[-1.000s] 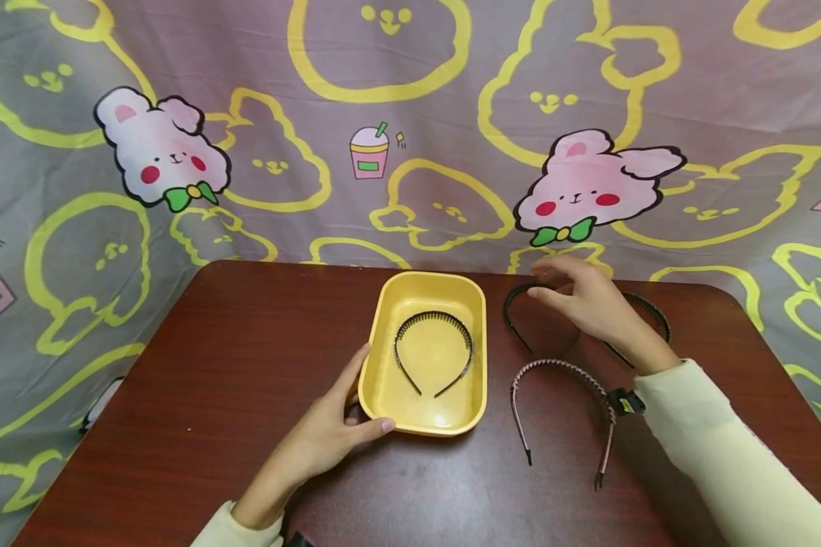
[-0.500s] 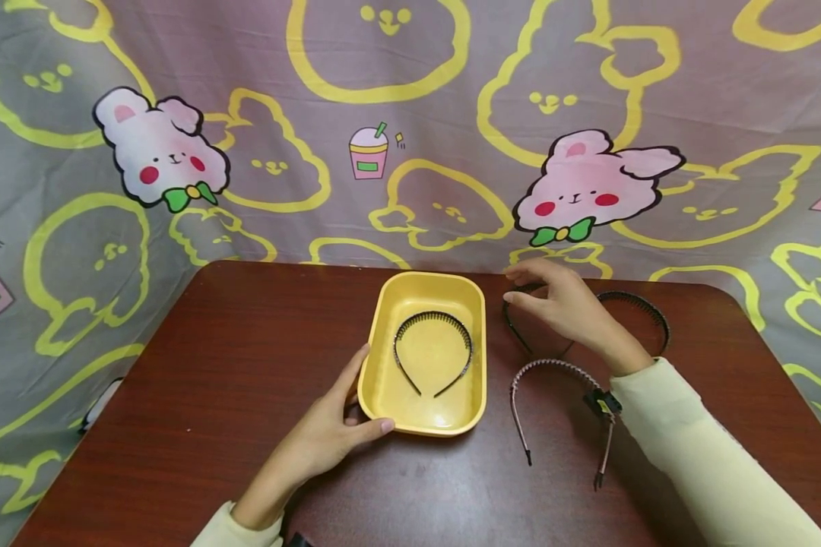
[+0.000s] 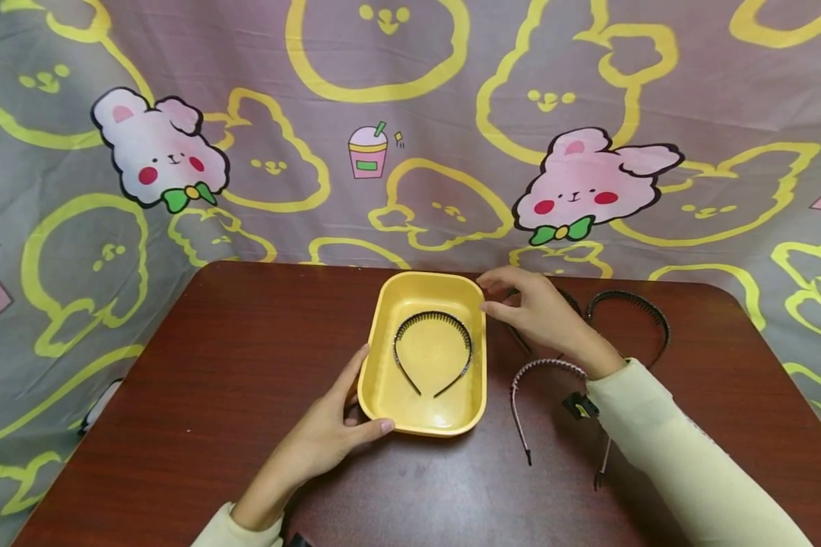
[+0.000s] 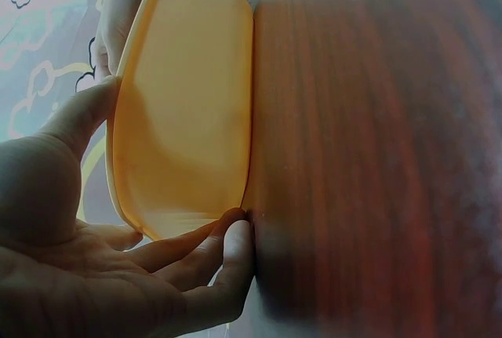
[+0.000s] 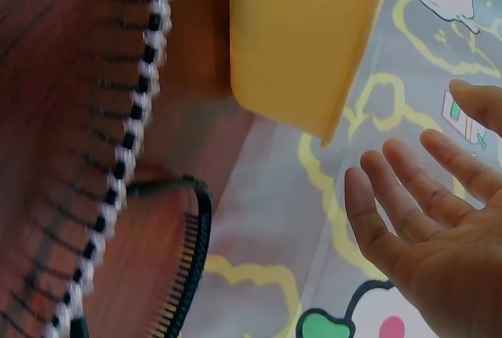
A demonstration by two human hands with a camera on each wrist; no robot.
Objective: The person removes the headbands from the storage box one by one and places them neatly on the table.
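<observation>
A yellow plastic tray [image 3: 417,416] stands on the table with a black toothed headband [image 3: 434,314] lying inside it. My left hand [image 3: 321,433] holds its near left corner, thumb on the rim and fingers along the outer wall [image 4: 188,110]. Over the tray's right rim hovers my right hand [image 3: 537,308], fingers loosely spread; in the right wrist view the palm shows bare, apart from the tray [image 5: 298,32]. Beneath that hand lies a black headband [image 3: 575,300], partly hidden. A pink-and-black twisted headband [image 3: 549,362] lies nearer me, with another black one [image 3: 646,302] farther right.
The dark red wooden table [image 3: 260,327] ends at the back against a patterned cloth [image 3: 410,213] with bunny prints. A small black device [image 3: 580,406] sits at my right wrist, above the pink headband.
My right hand has moved left across the black headbands to the tray's right rim, uncovering more of the far right one. The left hand and tray have stayed put.
</observation>
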